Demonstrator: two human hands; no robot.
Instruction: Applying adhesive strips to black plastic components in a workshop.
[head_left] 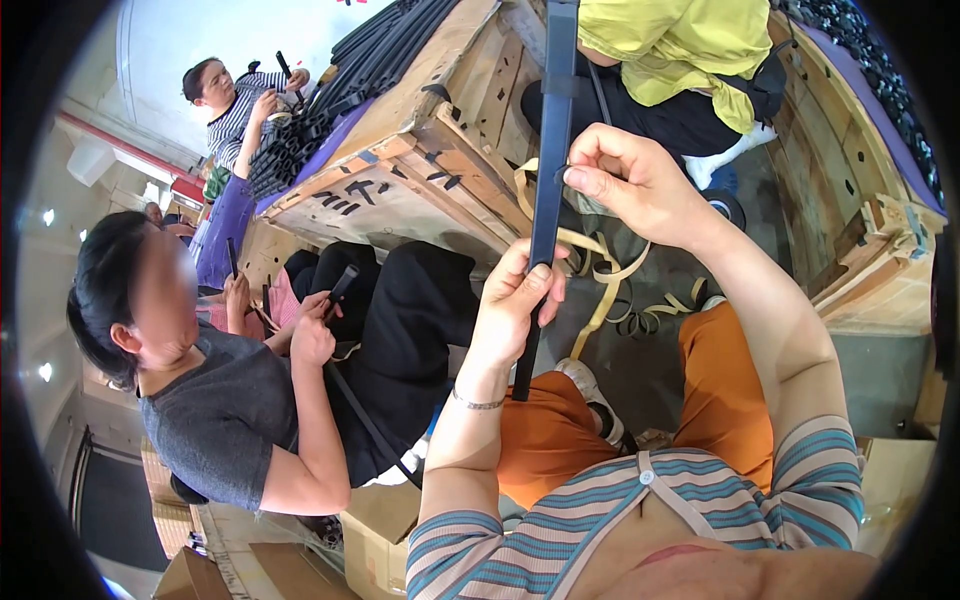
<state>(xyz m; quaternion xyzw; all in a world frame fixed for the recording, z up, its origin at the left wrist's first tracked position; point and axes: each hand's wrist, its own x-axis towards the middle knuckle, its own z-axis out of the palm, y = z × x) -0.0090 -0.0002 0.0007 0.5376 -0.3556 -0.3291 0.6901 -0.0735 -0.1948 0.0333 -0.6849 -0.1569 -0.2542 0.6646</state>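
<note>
A long, flat, dark blue-black bar [549, 205] stands nearly upright in front of me, its top running out of the picture. My left hand [513, 312] is closed around its lower part, thumb lying on the front face. A dark band wraps the bar higher up. My right hand [635, 185] is in a pinch at the bar's right edge, just below that band. Something small and dark shows at its fingertips, too small to make out. Below the hands, pale yellow strips [603, 300] hang and curl toward the floor.
On the left, a person in a grey shirt [215, 410] holds a short dark bar [343, 285]. Dark bars [375, 70] fill a wooden crate [400, 180], beside a person in stripes [235, 120]. A person in yellow [680, 50] sits ahead. Another crate [850, 200] stands right.
</note>
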